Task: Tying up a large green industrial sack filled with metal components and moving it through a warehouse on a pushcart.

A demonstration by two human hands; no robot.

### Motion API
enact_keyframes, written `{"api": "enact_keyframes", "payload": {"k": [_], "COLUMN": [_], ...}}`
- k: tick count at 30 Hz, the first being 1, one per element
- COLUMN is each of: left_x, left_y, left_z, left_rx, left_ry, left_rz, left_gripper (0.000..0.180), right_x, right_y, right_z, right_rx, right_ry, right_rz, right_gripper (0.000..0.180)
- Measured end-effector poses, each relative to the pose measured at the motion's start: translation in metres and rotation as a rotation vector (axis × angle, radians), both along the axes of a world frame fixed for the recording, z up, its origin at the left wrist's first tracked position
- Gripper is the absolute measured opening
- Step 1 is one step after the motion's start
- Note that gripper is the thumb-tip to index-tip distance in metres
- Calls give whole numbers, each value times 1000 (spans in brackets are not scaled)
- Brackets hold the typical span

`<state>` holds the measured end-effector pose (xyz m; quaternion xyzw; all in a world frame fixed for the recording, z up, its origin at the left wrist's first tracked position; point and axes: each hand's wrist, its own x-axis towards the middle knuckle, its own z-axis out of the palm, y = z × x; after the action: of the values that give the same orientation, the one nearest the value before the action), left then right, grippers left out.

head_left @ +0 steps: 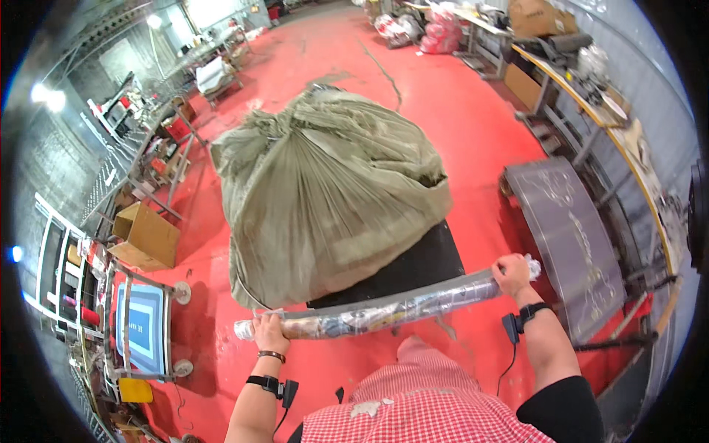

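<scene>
A long roll wrapped in clear plastic [391, 311] lies crosswise in front of my body, its right end a little higher than its left. My left hand [270, 334] is closed round it near the left end. Close to the right end, my right hand [511, 275] grips it too. Just beyond the roll stands a big olive-green cloth sack [325, 199], bulging and gathered in folds at its top. It rests on a flat black surface [421, 258], mostly hidden beneath the sack.
On the right, a grey patterned mat [569, 236] lies before a long workbench [591, 111] loaded with goods. At left are a wheeled cart [167, 332] with a blue mat [142, 328], and a cardboard box [148, 236]. Red plastic bags [442, 33] sit far back on the red floor [325, 37].
</scene>
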<state>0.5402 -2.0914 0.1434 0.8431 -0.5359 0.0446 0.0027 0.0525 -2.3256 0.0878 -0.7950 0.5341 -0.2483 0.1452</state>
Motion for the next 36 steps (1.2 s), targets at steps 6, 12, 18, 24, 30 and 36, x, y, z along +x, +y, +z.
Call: {"api": "enact_keyframes", "payload": {"k": [6, 12, 18, 24, 30, 36], "left_x": [55, 90, 143, 203, 276, 362], "left_y": [-133, -313, -443, -598, -722, -863], "left_z": [-6, 11, 7, 2, 13, 18], "left_rx": [-28, -7, -160, -159, -63, -138], "left_ry": [19, -63, -47, -119, -85, -68], "left_rz": [-15, 18, 11, 3, -33, -112], "left_gripper": [36, 32, 25, 28, 33, 36], "right_x": [50, 99, 150, 215, 292, 367], "right_y": [-150, -323, -448, -605, -736, -879], "right_z": [8, 9, -10, -27, -9, 3], "right_rx": [69, 91, -59, -33, 73, 239], "right_ry": [-54, 26, 70, 81, 223, 324], "right_rz": [29, -59, -164, -451, -420, -316], "right_gripper": [24, 27, 30, 32, 32, 35]}}
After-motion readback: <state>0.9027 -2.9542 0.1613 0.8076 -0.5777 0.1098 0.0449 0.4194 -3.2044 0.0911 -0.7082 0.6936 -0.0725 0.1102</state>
